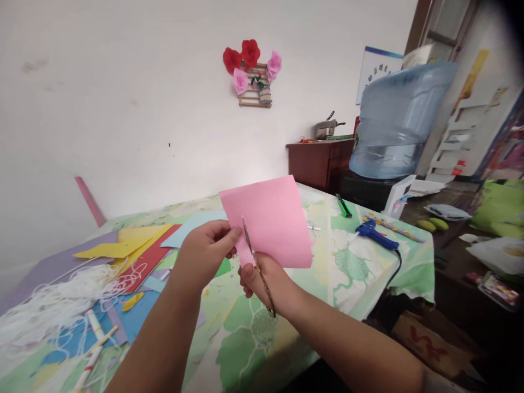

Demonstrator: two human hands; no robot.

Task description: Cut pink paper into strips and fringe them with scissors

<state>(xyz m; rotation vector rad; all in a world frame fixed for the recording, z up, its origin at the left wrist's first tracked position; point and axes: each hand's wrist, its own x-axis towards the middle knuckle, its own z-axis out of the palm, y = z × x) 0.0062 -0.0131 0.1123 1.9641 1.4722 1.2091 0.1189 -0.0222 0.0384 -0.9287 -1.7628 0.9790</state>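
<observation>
A sheet of pink paper is held up above the table, tilted toward me. My left hand pinches its lower left edge between thumb and fingers. My right hand is closed around a pair of scissors, whose blades point up and away along the sheet's left part. A narrow strip lies between the blades and my left thumb. The scissor handles show below my right hand, partly hidden by it.
Left on the patterned tablecloth lie tangled white string, yellow paper, red paper and markers. A blue glue gun and green utility knife lie right. Beyond stands a water bottle.
</observation>
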